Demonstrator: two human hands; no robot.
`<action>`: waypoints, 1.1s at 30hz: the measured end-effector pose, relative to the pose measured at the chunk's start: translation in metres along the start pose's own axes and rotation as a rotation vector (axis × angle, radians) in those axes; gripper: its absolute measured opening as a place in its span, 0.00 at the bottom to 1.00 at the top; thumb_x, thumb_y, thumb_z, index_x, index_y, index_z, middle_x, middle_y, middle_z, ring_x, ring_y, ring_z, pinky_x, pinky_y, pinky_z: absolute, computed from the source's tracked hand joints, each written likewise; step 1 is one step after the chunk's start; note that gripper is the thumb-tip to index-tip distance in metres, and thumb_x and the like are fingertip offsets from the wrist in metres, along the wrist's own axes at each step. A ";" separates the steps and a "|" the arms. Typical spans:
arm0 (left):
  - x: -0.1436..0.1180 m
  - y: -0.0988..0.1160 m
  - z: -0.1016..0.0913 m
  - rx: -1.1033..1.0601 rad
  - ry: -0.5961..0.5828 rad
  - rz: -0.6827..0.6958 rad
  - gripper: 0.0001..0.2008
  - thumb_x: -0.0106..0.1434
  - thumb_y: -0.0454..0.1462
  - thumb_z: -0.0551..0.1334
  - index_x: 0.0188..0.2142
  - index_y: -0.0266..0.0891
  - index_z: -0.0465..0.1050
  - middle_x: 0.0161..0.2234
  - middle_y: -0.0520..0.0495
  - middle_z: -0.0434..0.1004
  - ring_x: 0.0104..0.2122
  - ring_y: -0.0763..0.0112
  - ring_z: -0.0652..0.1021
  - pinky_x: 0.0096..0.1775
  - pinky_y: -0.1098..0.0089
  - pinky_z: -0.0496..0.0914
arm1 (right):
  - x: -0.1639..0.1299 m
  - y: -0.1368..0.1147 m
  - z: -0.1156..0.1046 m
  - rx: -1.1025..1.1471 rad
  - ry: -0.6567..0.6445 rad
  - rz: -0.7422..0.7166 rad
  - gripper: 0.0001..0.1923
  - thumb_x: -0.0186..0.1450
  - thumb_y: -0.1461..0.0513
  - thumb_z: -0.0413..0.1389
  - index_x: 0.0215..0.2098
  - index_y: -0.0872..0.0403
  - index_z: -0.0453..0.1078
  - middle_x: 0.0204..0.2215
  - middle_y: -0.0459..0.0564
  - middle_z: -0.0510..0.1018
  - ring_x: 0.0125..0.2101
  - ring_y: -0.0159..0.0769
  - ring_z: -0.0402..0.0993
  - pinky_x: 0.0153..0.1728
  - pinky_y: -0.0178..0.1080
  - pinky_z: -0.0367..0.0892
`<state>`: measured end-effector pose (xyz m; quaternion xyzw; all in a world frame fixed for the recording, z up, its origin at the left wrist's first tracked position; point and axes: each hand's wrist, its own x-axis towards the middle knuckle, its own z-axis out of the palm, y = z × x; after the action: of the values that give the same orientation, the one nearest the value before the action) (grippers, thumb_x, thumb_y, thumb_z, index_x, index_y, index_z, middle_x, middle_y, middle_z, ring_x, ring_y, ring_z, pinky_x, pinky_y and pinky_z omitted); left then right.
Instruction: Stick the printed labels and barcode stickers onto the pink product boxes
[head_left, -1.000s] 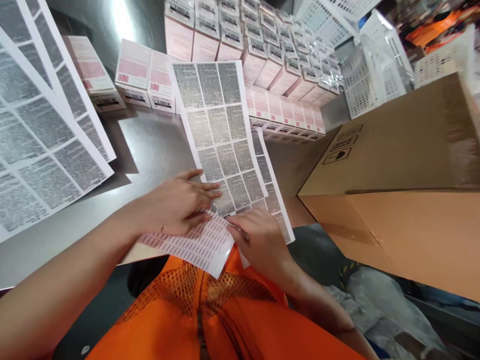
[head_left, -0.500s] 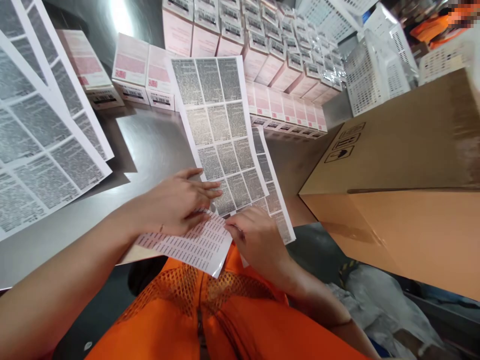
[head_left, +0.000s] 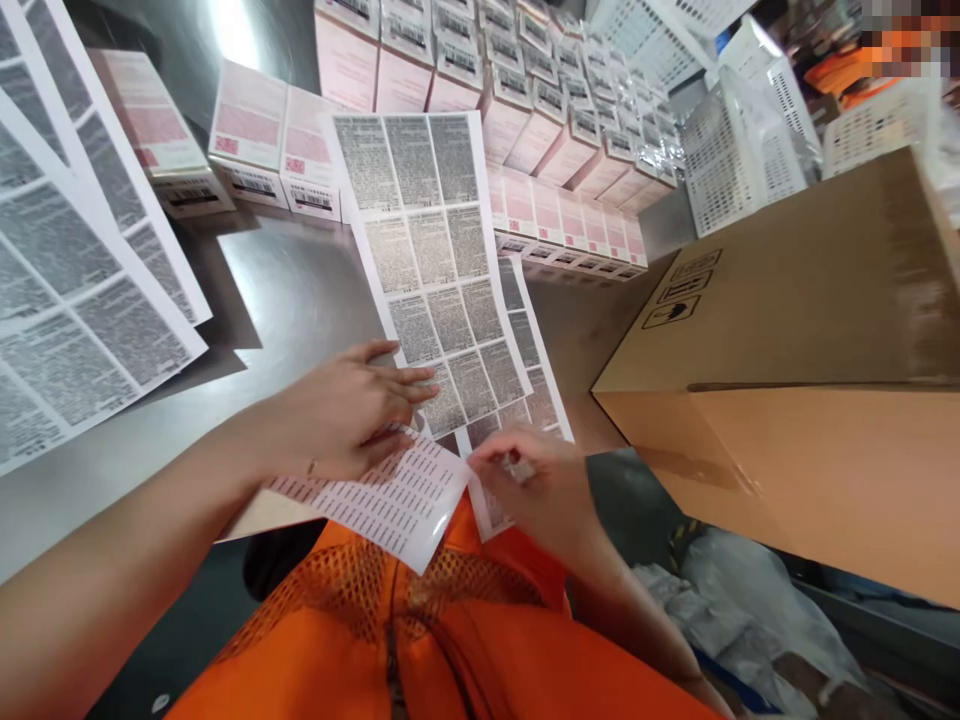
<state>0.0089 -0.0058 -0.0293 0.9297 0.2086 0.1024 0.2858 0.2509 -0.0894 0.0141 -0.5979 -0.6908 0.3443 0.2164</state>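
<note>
At the bench edge, right hand [head_left: 544, 490] fingers pinched a label beside the label sheet [head_left: 431, 260]; left hand [head_left: 341, 415] lay flat on it, its long axis running away.

We note pink cartons [head_left: 555, 130] ranked along the steel table's [head_left: 300, 290] far edge, a cardboard box [head_left: 795, 330] overhanging its right edge.

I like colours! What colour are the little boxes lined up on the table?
The little boxes are pale pink with white ends, seen in the head view.
</note>
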 end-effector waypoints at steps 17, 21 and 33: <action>-0.001 -0.003 0.001 -0.017 -0.025 -0.002 0.10 0.66 0.37 0.57 0.39 0.43 0.78 0.59 0.51 0.74 0.64 0.61 0.68 0.66 0.51 0.47 | 0.033 0.041 -0.008 0.195 -0.028 0.304 0.19 0.62 0.59 0.59 0.42 0.48 0.51 0.28 0.38 0.73 0.24 0.31 0.68 0.27 0.35 0.62; -0.001 -0.003 0.001 -0.022 -0.021 0.001 0.10 0.65 0.36 0.58 0.40 0.44 0.79 0.59 0.51 0.74 0.63 0.60 0.68 0.67 0.51 0.47 | 0.036 0.038 -0.010 0.159 -0.048 0.310 0.18 0.62 0.59 0.58 0.42 0.48 0.51 0.28 0.39 0.74 0.25 0.32 0.69 0.27 0.36 0.62; -0.002 -0.005 0.002 -0.042 -0.025 -0.019 0.11 0.65 0.36 0.58 0.43 0.46 0.79 0.59 0.52 0.74 0.63 0.60 0.69 0.68 0.52 0.46 | 0.039 0.040 -0.014 0.124 -0.085 0.305 0.19 0.61 0.59 0.59 0.41 0.48 0.51 0.28 0.39 0.74 0.26 0.31 0.70 0.28 0.35 0.62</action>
<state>0.0062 -0.0043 -0.0338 0.9226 0.2117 0.0925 0.3088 0.2801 -0.0468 -0.0106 -0.6663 -0.5780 0.4399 0.1687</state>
